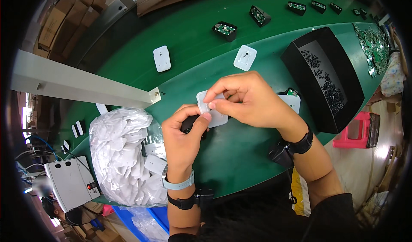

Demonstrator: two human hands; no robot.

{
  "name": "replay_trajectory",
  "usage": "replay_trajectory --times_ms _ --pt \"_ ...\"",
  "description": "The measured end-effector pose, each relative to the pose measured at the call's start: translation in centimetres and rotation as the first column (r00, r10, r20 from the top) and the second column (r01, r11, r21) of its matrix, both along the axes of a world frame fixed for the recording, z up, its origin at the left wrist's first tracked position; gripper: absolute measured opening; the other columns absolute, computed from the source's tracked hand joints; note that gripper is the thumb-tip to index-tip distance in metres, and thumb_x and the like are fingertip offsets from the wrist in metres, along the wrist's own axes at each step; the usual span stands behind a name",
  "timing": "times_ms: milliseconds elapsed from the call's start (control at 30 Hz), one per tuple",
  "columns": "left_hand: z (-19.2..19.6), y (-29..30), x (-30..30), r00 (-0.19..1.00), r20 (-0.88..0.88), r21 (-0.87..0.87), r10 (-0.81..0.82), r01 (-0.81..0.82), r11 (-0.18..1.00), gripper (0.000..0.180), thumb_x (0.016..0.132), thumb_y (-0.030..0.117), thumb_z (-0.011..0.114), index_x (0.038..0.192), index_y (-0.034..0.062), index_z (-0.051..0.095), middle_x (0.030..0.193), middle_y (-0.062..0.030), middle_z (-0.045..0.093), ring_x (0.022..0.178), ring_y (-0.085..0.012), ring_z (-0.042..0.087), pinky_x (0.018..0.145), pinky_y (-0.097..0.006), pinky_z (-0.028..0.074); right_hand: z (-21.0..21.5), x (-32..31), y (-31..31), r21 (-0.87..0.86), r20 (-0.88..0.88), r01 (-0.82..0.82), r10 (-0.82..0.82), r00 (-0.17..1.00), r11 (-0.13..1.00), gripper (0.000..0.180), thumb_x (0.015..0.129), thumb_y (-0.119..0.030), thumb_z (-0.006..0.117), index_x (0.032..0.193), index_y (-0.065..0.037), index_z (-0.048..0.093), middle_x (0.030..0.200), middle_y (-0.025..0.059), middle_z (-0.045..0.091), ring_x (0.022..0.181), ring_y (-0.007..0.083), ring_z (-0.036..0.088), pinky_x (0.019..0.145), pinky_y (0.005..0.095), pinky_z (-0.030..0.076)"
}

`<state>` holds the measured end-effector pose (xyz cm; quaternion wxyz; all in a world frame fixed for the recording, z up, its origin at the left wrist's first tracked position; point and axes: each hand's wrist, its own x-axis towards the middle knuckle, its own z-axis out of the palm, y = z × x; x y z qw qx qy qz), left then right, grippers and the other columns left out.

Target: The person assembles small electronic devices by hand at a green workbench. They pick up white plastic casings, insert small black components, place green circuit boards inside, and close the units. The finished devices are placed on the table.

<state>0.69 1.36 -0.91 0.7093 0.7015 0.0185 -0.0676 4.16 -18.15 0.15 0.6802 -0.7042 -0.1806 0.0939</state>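
Over the near part of the green bench, my left hand (182, 132) grips a white plastic cover plate (219, 118) with rounded corners, thumb on its near left edge. A dark part shows under that hand, mostly hidden by the fingers. My right hand (255, 102) is closed in a pinch, thumb and index fingertips against the upper left of the same plate. Anything small between those fingertips is hidden. Just behind the right hand, a white plate (292, 102) lies beside a small green circuit board (292, 91), both partly covered.
A clear bag of white covers (122, 152) bulges at the left. At the right stands a black box (300, 70) with small black parts. White plates (162, 59) and black housings with boards (225, 29) lie farther back. A white metal post (81, 79) crosses the left.
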Motion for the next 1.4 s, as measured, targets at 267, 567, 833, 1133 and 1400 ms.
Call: replay_trajectory --times_ms 267,567,833,1133,1400 --pt "-0.6 -0.2 0.0 0.999 0.018 0.029 -0.042 0.041 0.999 0.006 0.088 0.001 0.073 0.092 -0.0031 0.073 0.087 -0.0006 0.067 0.074 -0.0044 0.058 0.065 -0.02 0.044 0.4 0.1 -0.5 -0.191 0.207 0.048 -0.007 0.978 0.98 0.013 0.08 0.0 0.072 0.093 0.0 0.072 0.088 0.0072 0.072 0.064 0.0099 0.067 0.057 0.0222 0.052" --pt "-1.0 -0.4 0.0 0.998 0.057 0.032 -0.037 0.035 0.999 0.006 0.089 0.001 0.073 0.092 -0.0039 0.073 0.086 -0.0004 0.066 0.076 -0.0047 0.058 0.067 -0.021 0.045 -0.6 0.3 -0.2 -0.171 0.225 0.051 -0.012 0.974 0.984 0.014 0.076 0.0 0.072 0.09 0.0 0.07 0.086 0.007 0.068 0.067 0.0133 0.067 0.058 0.0241 0.055" --pt "-0.5 -0.1 0.2 0.988 -0.151 -0.141 -0.034 0.013 0.99 0.007 0.09 0.003 0.068 0.089 -0.0027 0.071 0.083 -0.0048 0.069 0.071 -0.01 0.062 0.063 -0.025 0.052 -0.6 0.6 -0.5 0.039 -0.099 -0.084 0.088 0.991 0.996 0.033 0.086 0.002 0.072 0.117 0.001 0.061 0.097 0.0075 0.07 0.082 0.0089 0.068 0.066 0.0223 0.057" --pt "0.2 1.6 0.5 0.952 -0.236 -0.434 -0.196 0.077 0.898 0.012 0.093 0.006 0.064 0.092 -0.0034 0.072 0.083 -0.0092 0.07 0.073 -0.0149 0.066 0.062 -0.027 0.054 -1.1 0.9 0.0 0.512 -0.226 -0.287 0.45 0.864 0.809 0.052 0.096 -0.004 0.067 0.143 0.002 0.045 0.125 0.0169 0.065 0.092 0.0171 0.07 0.072 0.0271 0.06" --pt "0.2 1.4 0.3 0.981 -0.176 -0.315 -0.084 0.025 0.949 0.01 0.091 0.007 0.069 0.093 -0.0027 0.073 0.08 -0.0047 0.07 0.068 -0.0098 0.063 0.061 -0.025 0.051 -1.5 0.6 0.9 0.436 -0.137 -0.079 0.153 0.979 0.896 0.045 0.088 0.0 0.072 0.131 0.0 0.058 0.128 0.0142 0.064 0.099 0.0156 0.066 0.073 0.0269 0.059"
